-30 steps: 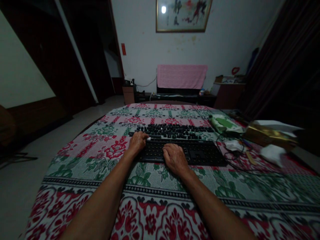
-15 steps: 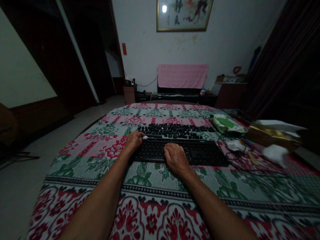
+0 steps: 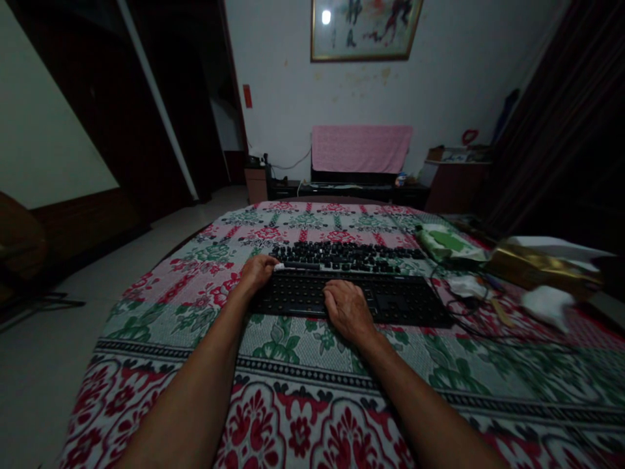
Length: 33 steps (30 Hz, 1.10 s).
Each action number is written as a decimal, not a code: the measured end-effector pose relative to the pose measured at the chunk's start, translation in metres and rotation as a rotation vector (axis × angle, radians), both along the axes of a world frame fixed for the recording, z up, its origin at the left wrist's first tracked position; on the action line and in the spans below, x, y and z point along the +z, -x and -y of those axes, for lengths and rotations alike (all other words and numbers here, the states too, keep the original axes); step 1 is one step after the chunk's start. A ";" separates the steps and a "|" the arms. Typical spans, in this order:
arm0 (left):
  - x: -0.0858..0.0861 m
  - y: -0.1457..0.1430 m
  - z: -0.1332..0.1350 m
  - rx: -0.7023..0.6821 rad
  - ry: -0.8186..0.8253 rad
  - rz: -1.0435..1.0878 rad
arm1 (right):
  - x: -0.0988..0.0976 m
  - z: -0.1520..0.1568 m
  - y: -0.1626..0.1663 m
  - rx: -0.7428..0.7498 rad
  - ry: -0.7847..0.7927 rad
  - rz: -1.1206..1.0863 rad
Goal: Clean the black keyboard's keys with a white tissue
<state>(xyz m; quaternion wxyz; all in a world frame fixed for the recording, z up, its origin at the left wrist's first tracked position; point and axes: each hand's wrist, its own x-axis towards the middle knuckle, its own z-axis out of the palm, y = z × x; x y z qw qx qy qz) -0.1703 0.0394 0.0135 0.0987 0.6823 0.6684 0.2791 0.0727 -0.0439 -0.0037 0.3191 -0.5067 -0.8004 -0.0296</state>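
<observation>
A black keyboard (image 3: 297, 296) without most of its keycaps lies lengthwise before me on the patterned tablecloth. My left hand (image 3: 258, 273) is at its upper left corner, with thumb and fingers pinched on a small white wad (image 3: 279, 266). Beside the wad lies a long dark bar (image 3: 303, 266), which looks like a space bar. My right hand (image 3: 349, 307) rests palm down over the middle of the keyboard, its fingers bent slightly and lying on the key area. Loose black keycaps (image 3: 342, 253) are spread in a band behind the keyboard.
On the right are a green and white packet (image 3: 446, 242), a gold box (image 3: 541, 264), crumpled white tissue (image 3: 547, 303), a flat wooden stick (image 3: 502, 312) and a black cable (image 3: 488, 331). A pink cloth (image 3: 361, 148) hangs over a screen by the far wall.
My left hand has shifted a little to the left along the keyboard's upper edge with the white wad. My right hand stays on the keyboard. The whole view has moved slightly.
</observation>
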 end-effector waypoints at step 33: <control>0.012 -0.014 0.005 -0.280 0.046 -0.158 | -0.001 0.000 0.001 -0.012 0.000 0.013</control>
